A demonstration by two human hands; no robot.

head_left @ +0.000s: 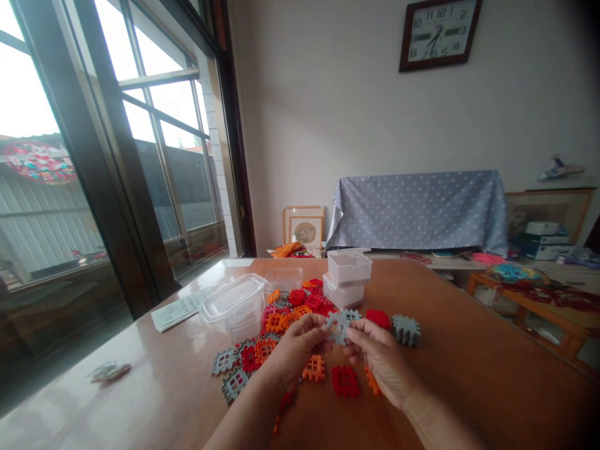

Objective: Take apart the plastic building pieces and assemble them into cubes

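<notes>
My left hand (296, 352) and my right hand (379, 359) meet above the table, and both pinch grey waffle-shaped plastic tiles (341, 324) held between the fingertips. Below and behind the hands lies a pile of red, orange and grey tiles (285, 315) spread over the brown wooden table (469, 375). A red tile (345, 380) and an orange tile (314, 368) lie flat just under my hands. A small grey block of joined tiles (405, 329) stands to the right of my right hand.
Clear plastic tubs (237, 306) stand left of the pile, and two stacked white boxes (348, 278) behind it. A paper sheet (180, 308) lies near the window side. A small grey object (109, 372) lies at the table's left. A low side table (534, 294) stands on the right.
</notes>
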